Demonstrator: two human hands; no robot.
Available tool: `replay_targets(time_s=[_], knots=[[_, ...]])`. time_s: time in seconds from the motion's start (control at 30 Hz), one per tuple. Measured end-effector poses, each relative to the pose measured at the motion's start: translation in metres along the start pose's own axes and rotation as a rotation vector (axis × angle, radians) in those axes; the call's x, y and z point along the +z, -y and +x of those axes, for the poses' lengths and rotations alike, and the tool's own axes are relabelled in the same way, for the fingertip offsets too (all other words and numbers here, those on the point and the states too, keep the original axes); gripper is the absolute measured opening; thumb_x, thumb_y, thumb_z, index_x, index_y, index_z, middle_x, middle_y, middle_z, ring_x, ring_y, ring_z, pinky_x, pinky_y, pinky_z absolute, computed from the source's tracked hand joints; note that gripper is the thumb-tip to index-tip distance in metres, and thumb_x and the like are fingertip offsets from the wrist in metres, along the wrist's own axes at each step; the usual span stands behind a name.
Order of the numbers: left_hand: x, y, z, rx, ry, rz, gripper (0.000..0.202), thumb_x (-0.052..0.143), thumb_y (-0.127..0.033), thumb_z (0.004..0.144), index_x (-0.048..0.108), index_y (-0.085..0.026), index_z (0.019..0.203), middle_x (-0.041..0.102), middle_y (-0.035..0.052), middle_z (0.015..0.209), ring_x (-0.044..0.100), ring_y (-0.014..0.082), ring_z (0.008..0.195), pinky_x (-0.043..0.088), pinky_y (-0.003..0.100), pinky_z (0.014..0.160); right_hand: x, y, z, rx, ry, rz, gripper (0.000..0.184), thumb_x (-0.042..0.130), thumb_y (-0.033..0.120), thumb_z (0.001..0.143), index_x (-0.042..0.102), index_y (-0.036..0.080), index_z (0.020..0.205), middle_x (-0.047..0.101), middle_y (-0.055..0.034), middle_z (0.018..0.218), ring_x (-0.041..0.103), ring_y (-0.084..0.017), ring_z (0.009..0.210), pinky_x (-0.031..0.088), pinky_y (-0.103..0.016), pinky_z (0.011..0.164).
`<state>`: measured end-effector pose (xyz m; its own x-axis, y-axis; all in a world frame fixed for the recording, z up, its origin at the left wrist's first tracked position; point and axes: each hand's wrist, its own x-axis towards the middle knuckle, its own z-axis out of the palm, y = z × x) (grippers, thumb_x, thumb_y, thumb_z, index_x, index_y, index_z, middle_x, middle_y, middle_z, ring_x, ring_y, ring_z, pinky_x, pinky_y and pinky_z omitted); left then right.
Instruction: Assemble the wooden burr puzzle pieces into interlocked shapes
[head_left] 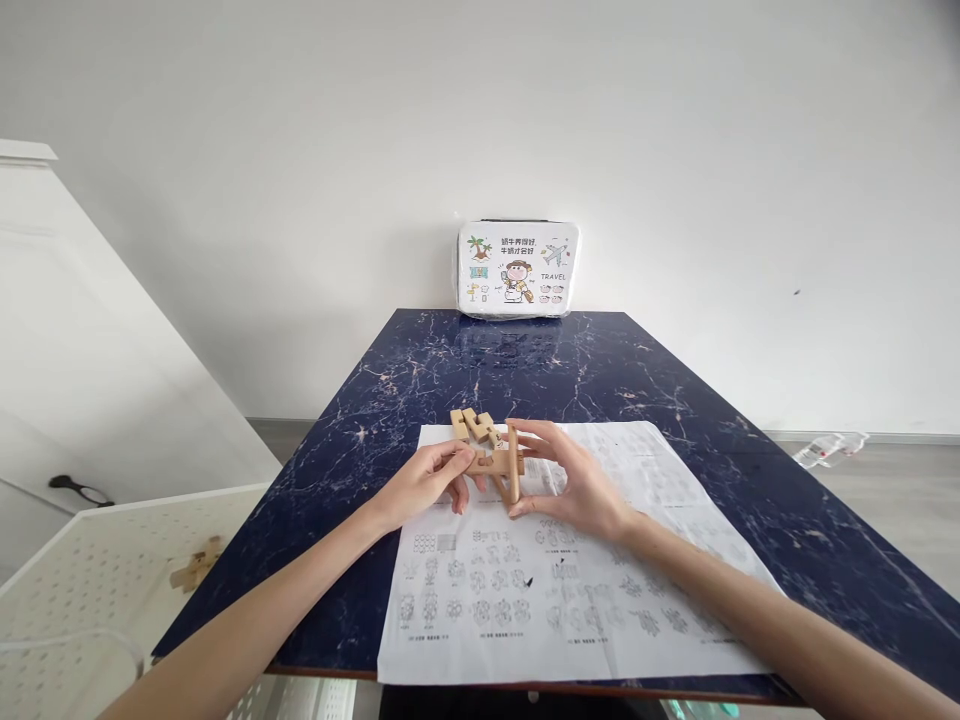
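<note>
Left hand (429, 480) grips a notched wooden bar (496, 463) between thumb and fingers. Right hand (583, 485) spans a wooden rod (514, 466), thumb at its near end, a finger at its far end. The rod crosses the bar's right end; whether the two interlock I cannot tell. I judge the step in hand to be adjusting their fit; the next move calls for a steady left grip while the right lines up the rod. Just beyond, notched wooden blocks (472, 424) lie by the far edge of a printed sheet (510, 655). The sheet lies on a dark blue table (337, 430), at whose far end I note a white case (487, 300) standing near the wall (300, 150).
</note>
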<state>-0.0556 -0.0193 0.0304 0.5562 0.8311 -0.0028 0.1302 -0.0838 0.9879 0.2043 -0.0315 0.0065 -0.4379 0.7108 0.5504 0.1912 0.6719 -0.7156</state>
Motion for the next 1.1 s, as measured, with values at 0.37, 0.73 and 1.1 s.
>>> replay_targets(time_s=[0.37, 0.73, 1.1], knots=[[0.001, 0.001, 0.0, 0.008, 0.039, 0.036, 0.044, 0.057, -0.057, 0.104, 0.064, -0.014, 0.096, 0.075, 0.0079, 0.091, 0.064, 0.0101, 0.051, 0.053, 0.024, 0.053, 0.0, -0.003, -0.003, 0.092, 0.1, 0.0, 0.095, 0.088, 0.045, 0.084, 0.033, 0.044, 0.161, 0.047, -0.0084, 0.163, 0.056, -0.038, 0.142, 0.049, -0.066, 0.115], [0.006, 0.003, -0.001, 0.011, 0.052, 0.07, 0.044, 0.056, -0.056, 0.104, 0.066, -0.014, 0.104, 0.076, 0.0078, 0.091, 0.066, 0.0118, 0.052, 0.053, 0.024, 0.052, 0.005, -0.003, -0.006, 0.077, 0.133, -0.071, 0.099, 0.088, 0.037, 0.086, 0.027, 0.044, 0.164, 0.045, -0.0082, 0.165, 0.055, -0.038, 0.143, 0.049, -0.065, 0.115], [0.013, -0.002, 0.001, 0.031, 0.086, 0.042, 0.041, 0.055, -0.054, 0.105, 0.068, -0.015, 0.103, 0.077, 0.0075, 0.092, 0.068, 0.0126, 0.056, 0.053, 0.025, 0.057, 0.008, 0.004, -0.002, -0.026, 0.098, -0.169, 0.091, 0.082, 0.036, 0.089, 0.029, 0.036, 0.163, 0.045, -0.0125, 0.162, 0.052, -0.035, 0.144, 0.05, -0.062, 0.116]])
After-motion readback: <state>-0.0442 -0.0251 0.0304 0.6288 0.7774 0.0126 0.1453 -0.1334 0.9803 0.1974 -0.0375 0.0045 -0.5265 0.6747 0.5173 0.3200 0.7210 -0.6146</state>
